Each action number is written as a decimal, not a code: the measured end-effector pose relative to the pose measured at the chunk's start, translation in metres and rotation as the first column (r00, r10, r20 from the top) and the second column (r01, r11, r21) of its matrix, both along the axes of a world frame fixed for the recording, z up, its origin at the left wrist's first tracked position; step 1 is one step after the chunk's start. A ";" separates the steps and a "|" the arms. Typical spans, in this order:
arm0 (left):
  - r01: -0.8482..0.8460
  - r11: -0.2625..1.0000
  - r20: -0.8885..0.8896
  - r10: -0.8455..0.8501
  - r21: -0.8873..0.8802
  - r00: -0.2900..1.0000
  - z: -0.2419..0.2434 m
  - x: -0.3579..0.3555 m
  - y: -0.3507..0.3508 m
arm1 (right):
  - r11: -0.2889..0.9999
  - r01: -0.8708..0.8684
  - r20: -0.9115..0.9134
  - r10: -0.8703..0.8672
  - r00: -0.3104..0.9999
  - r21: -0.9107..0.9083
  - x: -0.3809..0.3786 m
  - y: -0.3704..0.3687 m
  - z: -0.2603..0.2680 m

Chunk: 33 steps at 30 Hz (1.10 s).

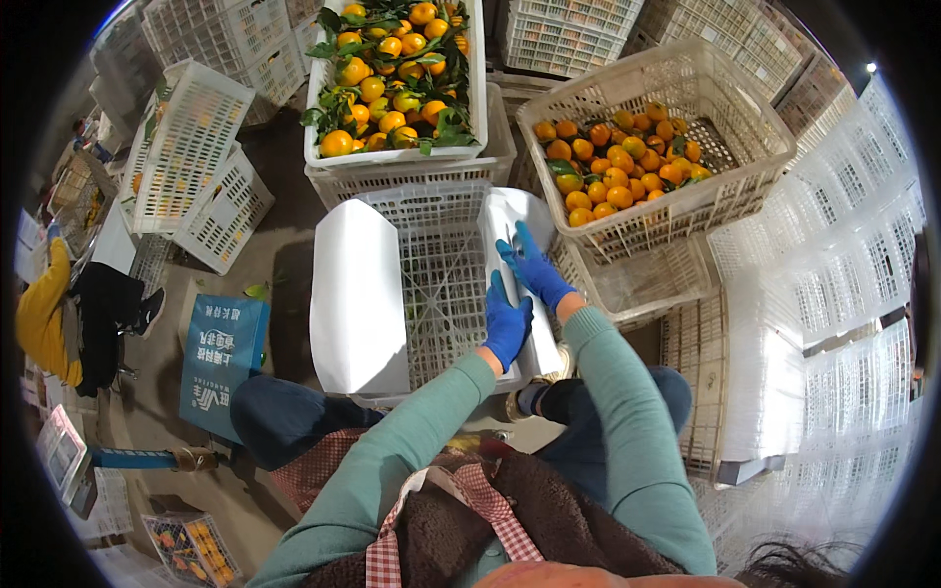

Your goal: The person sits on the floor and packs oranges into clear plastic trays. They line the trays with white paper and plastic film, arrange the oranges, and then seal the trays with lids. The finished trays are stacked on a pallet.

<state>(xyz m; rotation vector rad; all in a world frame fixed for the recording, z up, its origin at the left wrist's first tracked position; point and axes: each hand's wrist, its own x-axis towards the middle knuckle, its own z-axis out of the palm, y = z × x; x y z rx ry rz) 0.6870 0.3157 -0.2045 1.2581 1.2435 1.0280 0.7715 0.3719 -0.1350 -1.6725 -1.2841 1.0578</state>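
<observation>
An empty plastic crate (441, 283) with a lattice floor stands before me. A white liner sheet (358, 298) hangs over its left wall, and a second white sheet (544, 345) lies along its right wall. My left hand (507, 323), in a blue glove, rests on the right sheet near the crate's inner side. Just beyond it my right hand (535, 268), also gloved in blue, presses on the same sheet with fingers spread. Neither hand visibly grips the sheet.
Ahead stands a crate of leafy citrus fruit (312, 110); at the right, another crate (654, 213) holds orange fruit. A blue carton (220, 360) is on the floor at left. Stacked crates (853, 257) line the right side. A person in yellow (48, 316) sits far left.
</observation>
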 end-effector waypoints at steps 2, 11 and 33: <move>-0.013 0.999 -0.047 0.016 0.052 0.999 0.002 -0.001 -0.001 | 0.983 -0.089 -0.236 0.049 0.970 -0.160 -0.008 0.011 -0.016; 0.357 0.932 -0.574 -0.262 0.057 0.776 0.075 -0.093 -0.014 | 0.962 -0.159 0.767 -0.071 0.638 0.221 -0.018 -0.003 0.021; 0.232 0.939 -0.328 -0.143 0.252 0.934 0.171 -0.235 -0.002 | 0.755 0.087 0.272 0.125 0.954 -0.650 0.229 -0.043 0.018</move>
